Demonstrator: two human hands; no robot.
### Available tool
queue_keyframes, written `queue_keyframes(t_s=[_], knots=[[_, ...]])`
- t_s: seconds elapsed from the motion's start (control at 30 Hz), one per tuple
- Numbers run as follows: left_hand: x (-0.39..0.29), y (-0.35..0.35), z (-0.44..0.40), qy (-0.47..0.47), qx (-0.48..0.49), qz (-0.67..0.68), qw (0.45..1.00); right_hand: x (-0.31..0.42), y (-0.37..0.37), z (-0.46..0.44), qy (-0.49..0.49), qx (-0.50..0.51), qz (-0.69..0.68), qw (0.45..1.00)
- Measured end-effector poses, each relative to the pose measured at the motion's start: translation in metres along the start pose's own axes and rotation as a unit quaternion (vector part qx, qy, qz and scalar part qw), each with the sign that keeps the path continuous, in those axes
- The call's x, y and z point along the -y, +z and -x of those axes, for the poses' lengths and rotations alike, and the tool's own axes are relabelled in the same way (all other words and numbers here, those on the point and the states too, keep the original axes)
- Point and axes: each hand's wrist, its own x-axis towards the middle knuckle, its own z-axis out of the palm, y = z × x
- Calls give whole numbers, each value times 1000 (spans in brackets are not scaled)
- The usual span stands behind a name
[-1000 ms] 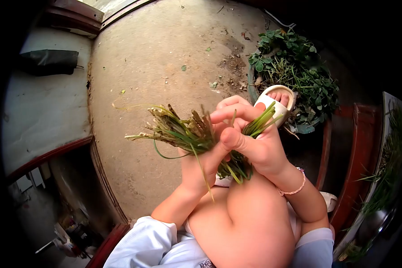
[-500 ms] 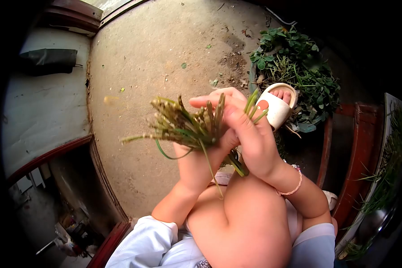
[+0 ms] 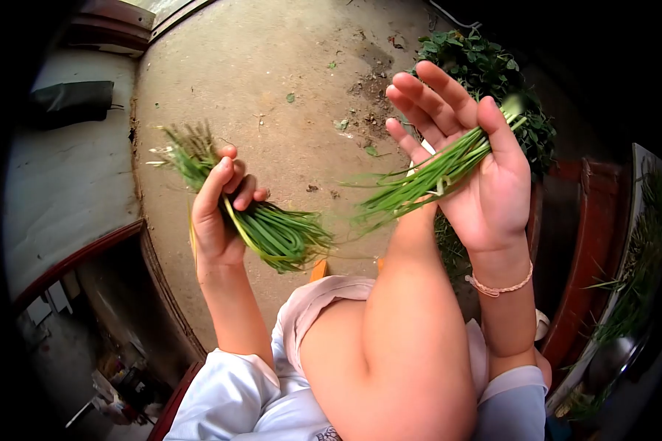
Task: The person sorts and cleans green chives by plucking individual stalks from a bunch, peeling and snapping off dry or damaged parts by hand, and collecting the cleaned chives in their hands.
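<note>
My left hand [image 3: 224, 202] is wrapped round a thick bundle of green stalks [image 3: 283, 235], its brownish root ends pointing up and left, its green part folded toward the middle. On the right, my right hand [image 3: 467, 154] is palm up with the fingers spread. A smaller bunch of thin green stalks [image 3: 434, 176] lies across its palm, the pale ends held between thumb and index finger, the leafy tips hanging to the left. The two bunches are apart, above my bent leg.
A heap of leafy greens [image 3: 478, 62] lies on the floor at the upper right. More long greens [image 3: 643, 257] rest on a board beside a red wooden frame [image 3: 585, 235]. A dark object [image 3: 70, 103] is at the upper left. Dirt crumbs dot the concrete floor [image 3: 272, 88].
My hands have moved apart from their close position, left hand leftward and right hand up to the right. Each now has its own bunch, and my right fingers have spread.
</note>
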Motion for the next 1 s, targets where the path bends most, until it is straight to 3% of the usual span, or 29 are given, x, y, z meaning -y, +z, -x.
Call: queue_keyframes(t_s=[0.07,0.1,0.2,0.23,0.27,0.3,0.33,0.47,0.57,0.63,1.0], knots=[[-3,9,3,101,-99,-170,975,0,-3,-2,-94,42,225,969],[-5,10,3,127,-113,-200,965,1,-8,-4,-139,79,340,927],[-8,7,4,124,-92,-187,970,-9,-19,-21,-149,127,344,918],[-8,6,5,96,-57,-143,983,-10,-36,-26,-189,60,665,720],[-6,7,5,96,-54,-142,984,-13,-46,-26,-161,27,646,746],[-3,9,6,92,-55,-147,983,-13,-48,-25,-70,62,376,922],[-1,10,7,88,-58,-151,983,-12,-50,-25,29,92,64,993],[0,11,10,42,2,-89,995,-13,-48,-24,-19,98,36,994],[3,12,8,13,60,1,998,-6,-40,-17,20,103,-140,985],[5,15,8,-11,110,83,990,-4,-37,-15,25,109,-157,981],[14,33,17,1,89,28,996,0,-33,-10,27,133,-275,952]])
